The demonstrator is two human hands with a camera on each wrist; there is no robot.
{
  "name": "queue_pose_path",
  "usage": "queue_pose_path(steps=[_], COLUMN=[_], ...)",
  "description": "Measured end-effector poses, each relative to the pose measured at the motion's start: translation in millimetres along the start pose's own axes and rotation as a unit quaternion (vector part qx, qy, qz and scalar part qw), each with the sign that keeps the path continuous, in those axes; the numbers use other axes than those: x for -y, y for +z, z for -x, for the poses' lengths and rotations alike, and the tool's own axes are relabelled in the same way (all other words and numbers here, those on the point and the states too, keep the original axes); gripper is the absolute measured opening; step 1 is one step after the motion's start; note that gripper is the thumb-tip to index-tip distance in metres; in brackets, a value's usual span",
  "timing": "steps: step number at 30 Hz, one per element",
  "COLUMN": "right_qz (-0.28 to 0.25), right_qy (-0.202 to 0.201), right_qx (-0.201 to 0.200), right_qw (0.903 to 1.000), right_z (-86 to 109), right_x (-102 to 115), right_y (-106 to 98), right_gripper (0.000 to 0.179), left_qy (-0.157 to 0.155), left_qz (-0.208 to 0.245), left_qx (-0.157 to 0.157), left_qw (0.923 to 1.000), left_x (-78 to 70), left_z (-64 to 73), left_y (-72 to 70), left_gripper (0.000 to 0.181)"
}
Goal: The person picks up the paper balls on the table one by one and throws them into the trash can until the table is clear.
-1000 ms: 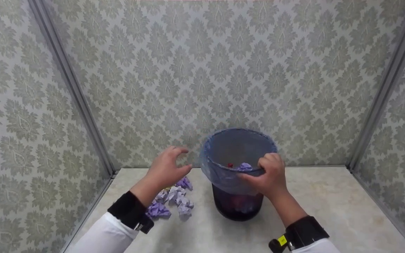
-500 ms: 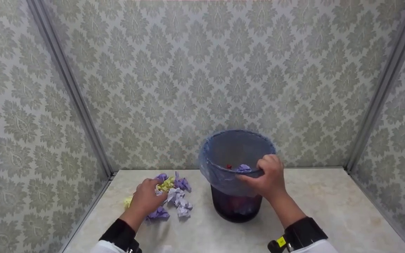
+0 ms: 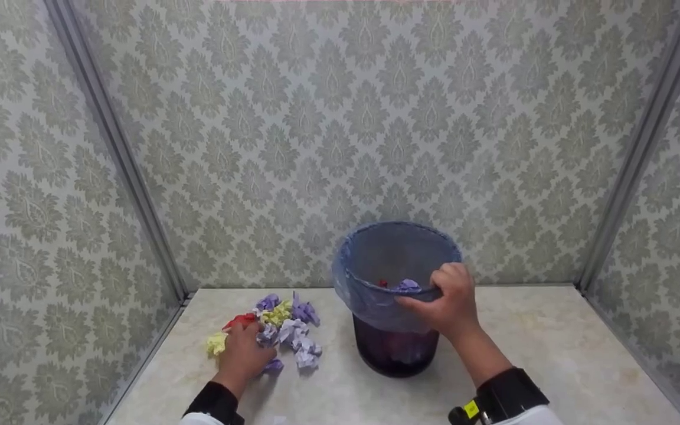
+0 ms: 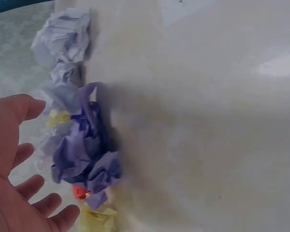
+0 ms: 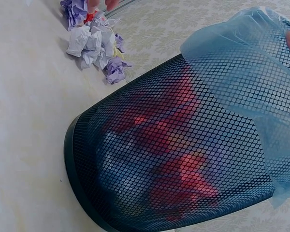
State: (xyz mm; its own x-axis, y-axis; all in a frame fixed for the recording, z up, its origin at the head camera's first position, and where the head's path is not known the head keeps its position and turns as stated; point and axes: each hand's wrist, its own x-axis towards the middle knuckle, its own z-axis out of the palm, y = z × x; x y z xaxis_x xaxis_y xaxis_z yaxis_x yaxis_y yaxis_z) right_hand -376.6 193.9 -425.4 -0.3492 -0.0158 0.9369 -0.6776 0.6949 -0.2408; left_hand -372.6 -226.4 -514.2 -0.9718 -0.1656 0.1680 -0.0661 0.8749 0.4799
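Wallpaper [image 3: 340, 118] behind a pale table [image 3: 523, 342]; on it we note crumpled paper [image 3: 293, 330], purple, white, yellow, red, clustered by our left hand [image 3: 244, 354], fingers loose, contact unclear; farther right, our right hand [image 3: 453, 300] grips the bin [image 3: 396, 351] at its rim

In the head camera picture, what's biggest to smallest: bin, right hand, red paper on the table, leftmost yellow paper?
1. Bin
2. Right hand
3. Red paper and leftmost yellow paper: too close to rank; the left hand partly hides the red.
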Motion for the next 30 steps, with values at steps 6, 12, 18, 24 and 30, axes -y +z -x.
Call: queue_pose_path(steps=[6,12,18,24,30], right_qz=[0.007,0.003,0.001,0.0,0.005], right_qy=[0.014,0.017,0.007,0.001,0.015], right_qx=[0.012,0.01,0.0,-0.005,0.008], right_qw=[0.9998,0.9998,1.0,1.0,0.9998], right_z=[1.8,0.6,1.6,1.9,3.0], right_x=[2,2,3,1,-1], right_y=[1,2,3,3,1], right_gripper=[0.077,0.077,0.078,0.078,0.078], left_qy=[-0.007,-0.023,-0.043,-0.072,-0.063], left_qz=[-0.002,0.009,0.05,0.076,0.071], left_qx=[0.018,0.046,0.065,0.093,0.089], left_qw=[0.9998,0.9986,0.9958,0.9902,0.9915], left_x=[6.9,13.1,20.6,17.7,16.6], left_z=[2.1,4.4,7.0,9.1,14.4], left_y=[11.4,16.7,19.3,21.2,26.4], left_gripper=[0.058,0.05,0.031,0.034,0.022])
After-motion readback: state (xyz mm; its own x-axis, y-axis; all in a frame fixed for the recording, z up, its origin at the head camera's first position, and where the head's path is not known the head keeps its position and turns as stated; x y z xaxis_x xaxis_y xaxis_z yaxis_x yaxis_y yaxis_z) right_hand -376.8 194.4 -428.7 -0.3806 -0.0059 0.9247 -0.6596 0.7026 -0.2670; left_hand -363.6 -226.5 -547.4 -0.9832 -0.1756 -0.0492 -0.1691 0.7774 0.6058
